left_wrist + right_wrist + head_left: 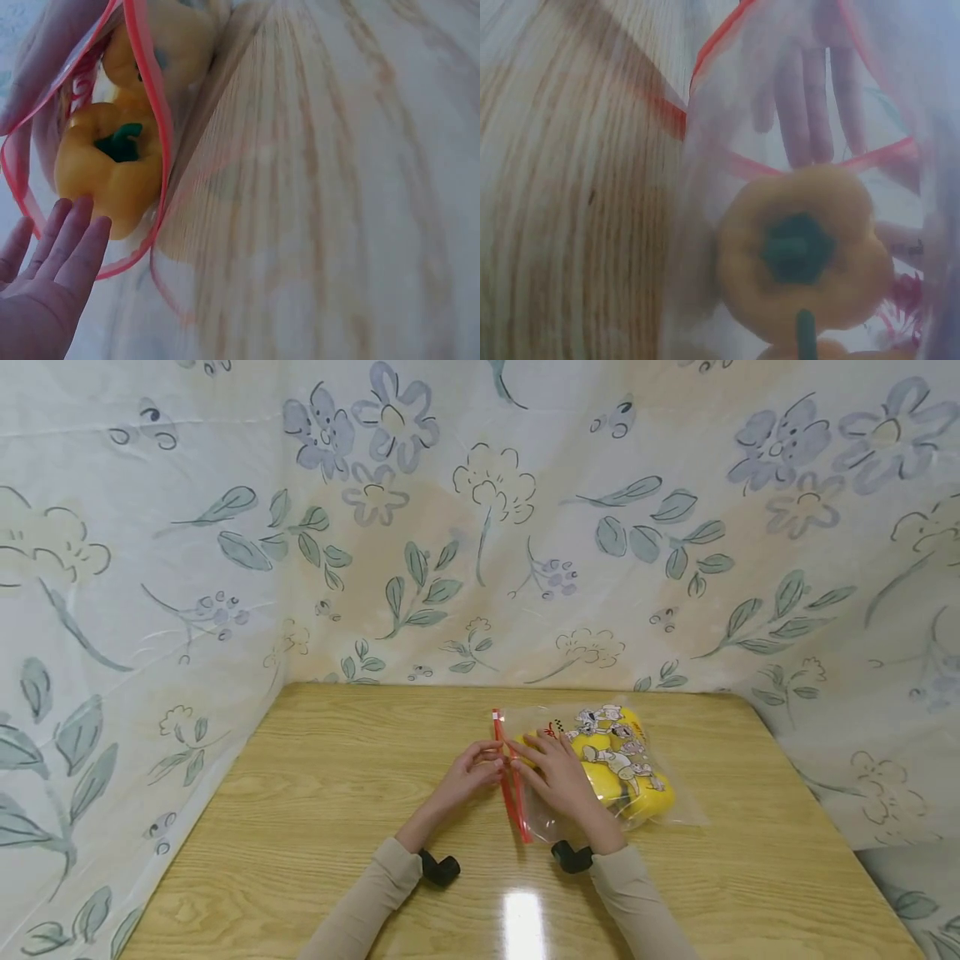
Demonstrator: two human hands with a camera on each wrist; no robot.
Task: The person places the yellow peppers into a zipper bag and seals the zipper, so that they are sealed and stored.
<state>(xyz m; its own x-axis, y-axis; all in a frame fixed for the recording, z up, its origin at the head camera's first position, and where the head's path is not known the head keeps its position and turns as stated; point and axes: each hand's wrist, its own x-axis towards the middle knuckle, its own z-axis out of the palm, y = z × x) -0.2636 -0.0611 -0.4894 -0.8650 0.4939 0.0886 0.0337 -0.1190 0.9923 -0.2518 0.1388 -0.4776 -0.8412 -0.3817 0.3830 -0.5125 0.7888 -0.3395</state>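
A clear zip bag [551, 806] with a red zip edge [517, 810] and cartoon print lies on its side, holding several yellow bell peppers [641, 802] with green stems. Its mouth gapes toward the left. At that mouth is my left hand [471, 774], its fingers straight and close to the nearest bell pepper [112, 180] in the left wrist view. My right hand [561, 781] lies over the bag's upper side and holds the film by the red edge; its fingertips are partly hidden. Through the cloudy film, the right wrist view shows a bell pepper [802, 255] and left-hand fingers [799, 105].
The bag rests on a wood-grain table [337, 760]. Floral cloth [480, 527] hangs behind the table and along both sides. Black wrist-worn pieces [440, 868] sit by both sleeves, and a bright reflection shows near the front.
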